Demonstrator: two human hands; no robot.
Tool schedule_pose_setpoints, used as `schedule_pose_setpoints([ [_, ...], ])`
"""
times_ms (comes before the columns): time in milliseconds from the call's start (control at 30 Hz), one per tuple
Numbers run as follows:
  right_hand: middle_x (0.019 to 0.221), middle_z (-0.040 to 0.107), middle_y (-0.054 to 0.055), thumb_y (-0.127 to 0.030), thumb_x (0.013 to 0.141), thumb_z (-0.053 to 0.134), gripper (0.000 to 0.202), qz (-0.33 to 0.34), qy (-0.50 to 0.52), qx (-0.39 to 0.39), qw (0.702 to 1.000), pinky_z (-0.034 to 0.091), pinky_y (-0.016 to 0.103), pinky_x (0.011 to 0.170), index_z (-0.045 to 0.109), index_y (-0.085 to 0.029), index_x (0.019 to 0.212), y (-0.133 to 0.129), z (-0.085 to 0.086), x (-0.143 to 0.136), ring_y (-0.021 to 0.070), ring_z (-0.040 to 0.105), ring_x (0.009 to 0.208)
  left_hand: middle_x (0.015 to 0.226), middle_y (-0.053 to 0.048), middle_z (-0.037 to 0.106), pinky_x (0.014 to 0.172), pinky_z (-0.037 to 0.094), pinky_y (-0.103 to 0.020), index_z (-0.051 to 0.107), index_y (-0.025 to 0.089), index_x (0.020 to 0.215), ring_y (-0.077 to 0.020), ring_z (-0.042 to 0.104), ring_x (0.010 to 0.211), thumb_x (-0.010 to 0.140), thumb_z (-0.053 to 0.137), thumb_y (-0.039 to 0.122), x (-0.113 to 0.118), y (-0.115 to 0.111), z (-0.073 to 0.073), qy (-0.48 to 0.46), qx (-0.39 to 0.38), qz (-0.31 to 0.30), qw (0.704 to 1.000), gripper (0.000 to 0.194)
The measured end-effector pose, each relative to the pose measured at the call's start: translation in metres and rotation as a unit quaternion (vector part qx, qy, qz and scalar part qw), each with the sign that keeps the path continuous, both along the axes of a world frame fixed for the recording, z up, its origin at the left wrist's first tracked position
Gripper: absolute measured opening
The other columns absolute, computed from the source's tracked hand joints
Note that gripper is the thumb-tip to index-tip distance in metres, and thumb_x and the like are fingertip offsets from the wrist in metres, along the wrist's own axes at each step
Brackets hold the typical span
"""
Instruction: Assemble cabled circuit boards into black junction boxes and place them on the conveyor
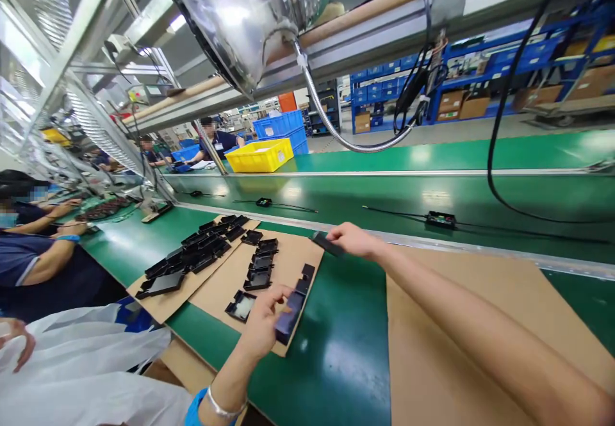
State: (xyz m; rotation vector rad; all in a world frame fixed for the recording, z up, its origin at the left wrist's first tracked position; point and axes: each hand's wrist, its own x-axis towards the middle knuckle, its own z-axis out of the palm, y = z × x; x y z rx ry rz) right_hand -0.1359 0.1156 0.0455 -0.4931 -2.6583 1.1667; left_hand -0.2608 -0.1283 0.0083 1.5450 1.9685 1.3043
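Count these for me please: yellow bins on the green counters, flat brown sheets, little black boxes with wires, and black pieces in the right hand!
Yellow bin: 1
Brown sheets: 3
Boxes with wires: 3
Black piece in the right hand: 1
Total: 8

right forearm [485, 323], white garment [81, 375] cut off by edges; yellow bin [259, 159] contents unclear

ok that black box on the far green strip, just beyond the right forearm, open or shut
Open: the black box has no lid on, so its insides show.
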Motion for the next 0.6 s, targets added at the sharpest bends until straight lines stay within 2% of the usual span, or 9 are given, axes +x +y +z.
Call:
schedule_pose_setpoints([
  [67, 0.110, 0.063, 0.009, -0.040, 0.097, 0.051, 0.034, -0.009, 0.035, -0.053, 0.998, 0.055, 0.037, 0.076, 0.058, -0.015, 0.119, 0.010, -0.007, 0.053, 0.0191, 0.064, 0.090, 0.102, -0.012, 0.069, 0.077, 0.052, -0.044, 0.064, 0.020, 0.118, -0.0265, 0.065, 0.090, 0.097, 0.029, 0.054, 0.022, 0.005, -0.011, -0.111, 0.039, -0.038, 0.992, 0.053],
  [133, 0.101, 0.067, 0.010, -0.042, 0.102, 0.036, 0.038, -0.027, 0.073, -0.089, 0.993, 0.055, 0.036, 0.073, 0.058, -0.015, 0.117, 0.007, -0.016, 0.107, 0.0190, 0.065, 0.084, 0.105, -0.012, 0.070, 0.076, 0.054, -0.044, 0.061, 0.024, 0.124, -0.0254, 0.067, 0.090, 0.097, 0.017, 0.059, 0.051, 0.017, -0.023, -0.220, 0.066, -0.077, 0.970, 0.062],
  [233, 0.087, 0.069, 0.010, -0.046, 0.102, 0.025, 0.046, -0.046, 0.112, -0.122, 0.985, 0.055, 0.037, 0.068, 0.059, -0.019, 0.112, -0.008, -0.029, 0.178, 0.0206, 0.066, 0.076, 0.100, -0.010, 0.071, 0.077, 0.055, -0.044, 0.066, 0.027, 0.113, -0.0244, 0.067, 0.088, 0.096, 0.022, 0.062, 0.098, 0.037, -0.031, -0.321, 0.063, -0.126, 0.937, 0.059],
  [333, 0.080, 0.067, 0.008, -0.051, 0.101, 0.024, 0.050, -0.054, 0.118, -0.136, 0.982, 0.054, 0.037, 0.065, 0.062, -0.020, 0.108, -0.008, -0.030, 0.233, 0.0209, 0.066, 0.072, 0.102, -0.010, 0.071, 0.077, 0.054, -0.043, 0.068, 0.027, 0.111, -0.0243, 0.067, 0.088, 0.096, 0.027, 0.060, 0.137, 0.054, -0.023, -0.363, 0.027, -0.160, 0.917, 0.054],
  [433, 0.081, 0.066, 0.006, -0.050, 0.100, 0.036, 0.044, -0.078, 0.096, -0.125, 0.984, 0.054, 0.035, 0.066, 0.064, -0.017, 0.100, 0.011, -0.019, 0.272, 0.0193, 0.064, 0.072, 0.093, -0.010, 0.070, 0.068, 0.053, -0.039, 0.069, 0.023, 0.106, -0.0222, 0.065, 0.073, 0.096, 0.029, 0.055, 0.170, 0.068, -0.007, -0.276, -0.046, -0.206, 0.938, 0.053],
  [500, 0.087, 0.065, 0.004, -0.045, 0.097, 0.050, 0.034, -0.114, 0.076, -0.104, 0.985, 0.054, 0.034, 0.069, 0.064, -0.014, 0.099, 0.020, -0.011, 0.287, 0.0176, 0.064, 0.076, 0.080, -0.009, 0.067, 0.066, 0.049, -0.038, 0.072, 0.019, 0.089, -0.0218, 0.060, 0.069, 0.092, 0.044, 0.049, 0.194, 0.075, 0.000, -0.175, -0.079, -0.251, 0.949, 0.041],
  [600, 0.106, 0.063, 0.005, -0.037, 0.095, 0.058, 0.026, -0.197, 0.067, -0.067, 0.976, 0.054, 0.037, 0.078, 0.062, -0.014, 0.107, 0.017, -0.008, 0.293, 0.0191, 0.063, 0.091, 0.076, -0.008, 0.063, 0.073, 0.043, -0.040, 0.072, 0.021, 0.082, -0.0246, 0.056, 0.079, 0.084, 0.059, 0.030, 0.230, 0.083, -0.008, 0.032, -0.024, -0.323, 0.946, 0.016],
])
